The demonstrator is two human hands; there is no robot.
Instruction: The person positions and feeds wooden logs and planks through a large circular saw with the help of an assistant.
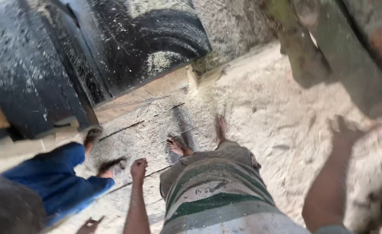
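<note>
My left hand (139, 167) hangs at my side with its fingers curled into a fist and nothing visible in it. My right hand (343, 130) reaches out to the right, against a sawdust-covered heap (377, 160); it is blurred and its fingers are hard to make out. Below me are my striped shirt (217, 203) and my bare feet (176, 146) on a floor thick with sawdust (264, 108).
Another person in blue trousers (56, 182) and sandals stands close at my left, with a hand (89, 225) low in view. A dark, sawdust-speckled machine cover (113, 47) on wooden planks (147, 93) fills the upper left. A grimy machine frame (329, 52) stands at the upper right.
</note>
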